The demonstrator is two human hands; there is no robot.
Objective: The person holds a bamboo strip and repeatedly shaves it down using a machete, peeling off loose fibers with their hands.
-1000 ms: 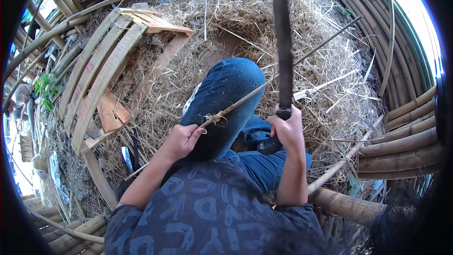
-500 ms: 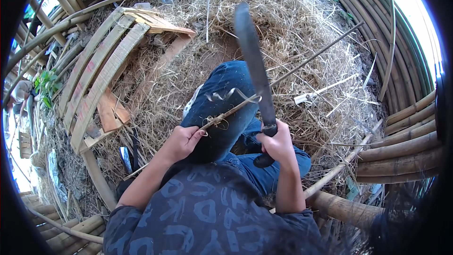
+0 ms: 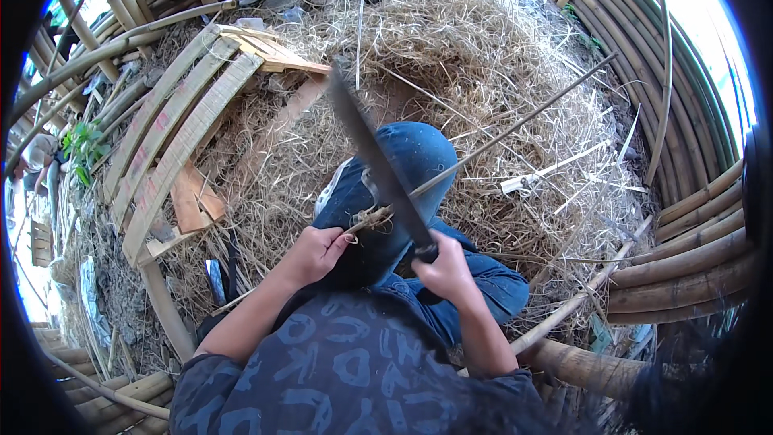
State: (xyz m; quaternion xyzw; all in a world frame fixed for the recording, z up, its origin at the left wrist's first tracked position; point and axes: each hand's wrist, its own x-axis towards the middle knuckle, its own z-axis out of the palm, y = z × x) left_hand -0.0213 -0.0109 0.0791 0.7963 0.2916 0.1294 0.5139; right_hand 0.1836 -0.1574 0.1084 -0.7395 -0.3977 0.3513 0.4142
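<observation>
Bamboo stick [image 3: 515, 125]: long thin cane running from the person's knee out toward 2 o'clock, far end resting on the straw pile [image 3: 483, 40]. Near end sits across the jeans-clad knee [image 3: 403, 169], just above centre frame.

Surroundings, big to small: curved bamboo poles [image 3: 684, 217] ring the spot from 12 round to 5 o'clock; a slatted bamboo panel [image 3: 173, 141] lies at 10 o'clock; straw covers the ground in between.

Long knife [image 3: 374, 165]: dark blade angled up toward 11 o'clock, edge meeting the stick at the knee, where curled shavings show.

Left hand [image 3: 318, 254]: fingers closed around the stick's near end, at about 7 o'clock from the blade contact.
Right hand [image 3: 443, 274]: fingers wrapped tight on the knife handle, at 5 o'clock from the contact.

Handling, my read: stick looks light, stiff along its length but springy, likely to flex or roll under blade pressure. Skin probably smooth, cut fibres splintery. Best hold is close behind the cut, braced on the knee, fingers kept clear of the blade's path.
</observation>
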